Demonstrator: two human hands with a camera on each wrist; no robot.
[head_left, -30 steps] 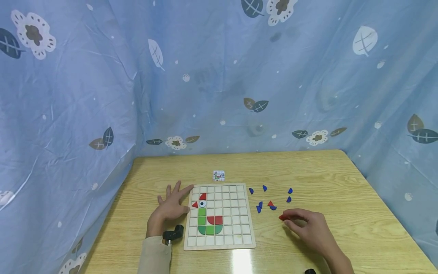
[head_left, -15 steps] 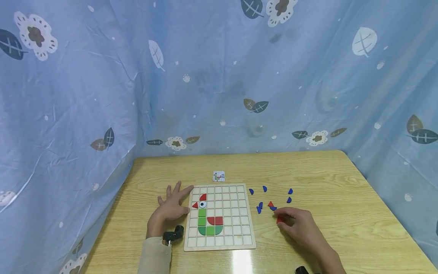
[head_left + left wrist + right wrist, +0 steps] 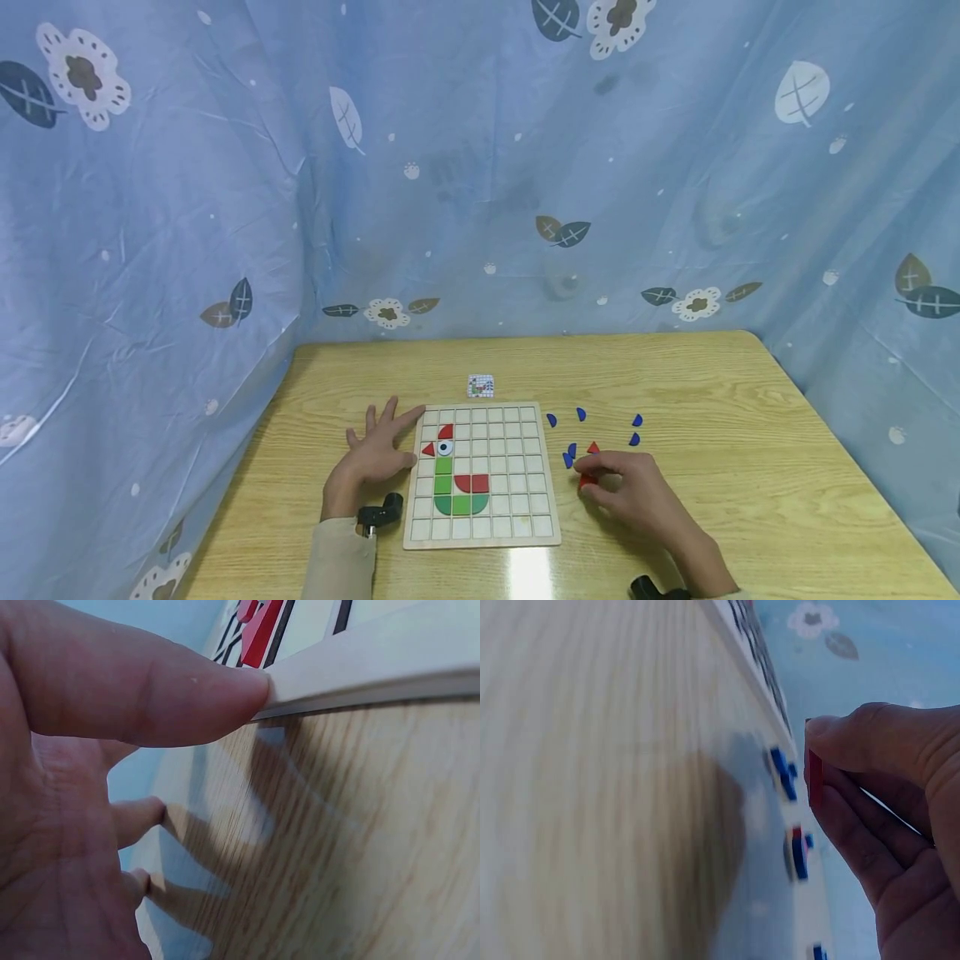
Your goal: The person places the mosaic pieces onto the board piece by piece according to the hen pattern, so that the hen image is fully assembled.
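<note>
My right hand [image 3: 633, 492] pinches a flat red puzzle piece [image 3: 814, 776] between thumb and fingers, held above the table to the right of the wooden grid board [image 3: 521, 529]. Only part of that piece shows. My left hand [image 3: 375, 454] lies at the board's left side with fingers spread. Its thumb [image 3: 202, 705] touches the board's edge, and the index fingertip is at the upper left corner. On the board, red and green pieces and a round eye piece [image 3: 445, 447] form a bird-like shape. A red triangle [image 3: 593, 447] lies just beyond my right hand.
Several blue half-round pieces [image 3: 551, 420] lie scattered right of the board. A small pattern card [image 3: 481, 386] sits behind it. Blue curtain [image 3: 450, 208] hangs along the table's back and sides.
My right hand has moved left toward the board with the red puzzle piece in its fingers, now covering a blue piece near the red triangle. The left hand has stayed put.
</note>
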